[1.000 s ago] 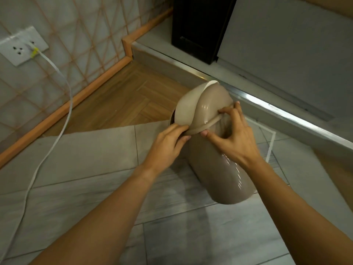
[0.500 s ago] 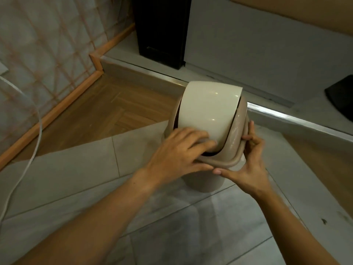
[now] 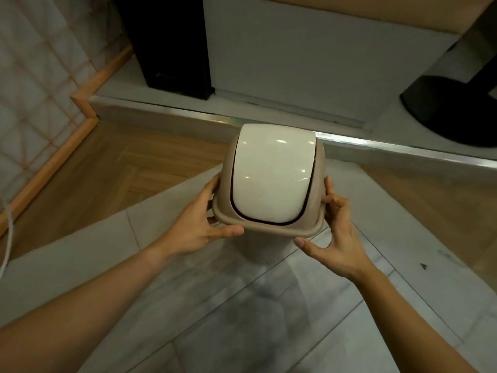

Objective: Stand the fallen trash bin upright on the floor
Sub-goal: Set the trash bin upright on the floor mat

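The trash bin [image 3: 271, 181] is taupe plastic with a cream swing lid, and it stands upright on the grey tiled floor [image 3: 242, 305] in the middle of the head view. I look down onto its lid; most of its body is hidden beneath the rim. My left hand [image 3: 200, 224] cups the left side of the rim, thumb under the front edge. My right hand [image 3: 334, 232] cups the right side of the rim, its thumb just below the front edge.
A raised grey step with a metal edge [image 3: 376, 145] runs behind the bin. On it stand a black box [image 3: 172, 44] and a black rounded base [image 3: 451, 109]. Wooden flooring [image 3: 102, 170] lies left, with a white cable [image 3: 8, 238] by the wall.
The bin has swung from lying tilted to standing upright. My left hand moved off the lid to the left rim; my right hand stays at the right rim.
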`<action>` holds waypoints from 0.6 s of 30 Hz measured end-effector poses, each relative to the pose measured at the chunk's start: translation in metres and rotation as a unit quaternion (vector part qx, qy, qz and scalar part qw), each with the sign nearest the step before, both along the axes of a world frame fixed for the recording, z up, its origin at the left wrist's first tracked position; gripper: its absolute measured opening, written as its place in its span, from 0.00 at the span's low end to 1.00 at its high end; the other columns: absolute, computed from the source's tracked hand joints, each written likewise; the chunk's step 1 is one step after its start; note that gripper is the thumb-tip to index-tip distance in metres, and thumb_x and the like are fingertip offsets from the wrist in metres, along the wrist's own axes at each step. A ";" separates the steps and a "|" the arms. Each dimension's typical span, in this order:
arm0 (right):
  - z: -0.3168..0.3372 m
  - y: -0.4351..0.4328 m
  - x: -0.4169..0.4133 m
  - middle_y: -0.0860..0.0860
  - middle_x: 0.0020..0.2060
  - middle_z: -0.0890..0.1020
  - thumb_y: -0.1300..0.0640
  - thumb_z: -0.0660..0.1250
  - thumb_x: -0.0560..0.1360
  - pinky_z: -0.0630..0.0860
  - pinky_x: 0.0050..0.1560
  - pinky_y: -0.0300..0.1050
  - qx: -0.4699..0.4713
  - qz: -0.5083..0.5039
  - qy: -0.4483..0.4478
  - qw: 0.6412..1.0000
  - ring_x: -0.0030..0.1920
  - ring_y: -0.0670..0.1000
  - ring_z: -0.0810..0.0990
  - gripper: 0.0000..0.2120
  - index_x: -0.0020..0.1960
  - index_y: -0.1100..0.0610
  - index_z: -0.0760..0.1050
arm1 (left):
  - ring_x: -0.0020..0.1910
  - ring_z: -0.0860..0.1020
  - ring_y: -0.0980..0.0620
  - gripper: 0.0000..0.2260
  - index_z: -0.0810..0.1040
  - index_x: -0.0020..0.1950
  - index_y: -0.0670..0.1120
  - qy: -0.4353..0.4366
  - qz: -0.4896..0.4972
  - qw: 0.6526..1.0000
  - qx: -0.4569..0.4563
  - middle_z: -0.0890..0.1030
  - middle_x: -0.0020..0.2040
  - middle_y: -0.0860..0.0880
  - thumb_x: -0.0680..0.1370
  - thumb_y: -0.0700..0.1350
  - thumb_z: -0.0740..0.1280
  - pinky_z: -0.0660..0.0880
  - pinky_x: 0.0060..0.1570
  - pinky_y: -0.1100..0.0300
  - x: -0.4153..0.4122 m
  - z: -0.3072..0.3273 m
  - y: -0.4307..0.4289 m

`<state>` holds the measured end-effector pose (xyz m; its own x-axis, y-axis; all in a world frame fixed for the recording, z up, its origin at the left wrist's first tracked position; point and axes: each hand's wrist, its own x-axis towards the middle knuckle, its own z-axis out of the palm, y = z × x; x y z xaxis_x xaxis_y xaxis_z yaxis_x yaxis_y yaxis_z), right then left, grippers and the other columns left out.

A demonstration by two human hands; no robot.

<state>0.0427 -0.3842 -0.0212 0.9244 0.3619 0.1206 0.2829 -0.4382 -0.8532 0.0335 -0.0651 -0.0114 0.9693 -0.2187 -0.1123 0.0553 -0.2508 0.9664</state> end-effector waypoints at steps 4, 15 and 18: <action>-0.008 -0.003 -0.013 0.38 0.84 0.49 0.39 0.83 0.63 0.67 0.77 0.41 0.041 -0.043 0.044 0.997 0.82 0.41 0.60 0.54 0.76 0.31 0.50 | 0.72 0.71 0.66 0.49 0.59 0.76 0.71 -0.010 0.011 1.000 -0.017 0.70 0.73 0.72 0.64 0.52 0.84 0.76 0.66 0.59 -0.004 -0.001 -0.013; 0.010 -0.021 0.008 0.30 0.74 0.68 0.36 0.83 0.63 0.75 0.71 0.41 0.033 -0.069 0.076 0.994 0.73 0.36 0.72 0.61 0.84 0.39 0.47 | 0.74 0.72 0.58 0.51 0.60 0.82 0.59 -0.022 0.006 1.000 -0.003 0.72 0.76 0.61 0.65 0.47 0.85 0.78 0.67 0.50 0.029 0.011 -0.042; 0.019 -0.028 0.030 0.31 0.75 0.68 0.39 0.83 0.65 0.74 0.71 0.43 0.022 -0.073 0.064 0.995 0.73 0.37 0.72 0.61 0.84 0.41 0.46 | 0.72 0.74 0.59 0.51 0.62 0.82 0.58 -0.031 0.019 0.999 -0.015 0.75 0.74 0.60 0.65 0.47 0.85 0.78 0.67 0.51 0.046 0.012 -0.053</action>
<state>0.0730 -0.4126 -0.0021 0.9756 0.2194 0.0109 0.1062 -0.4278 -0.8976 0.0797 -0.1181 0.0008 0.9817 -0.1848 -0.0468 0.0048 -0.2215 0.9752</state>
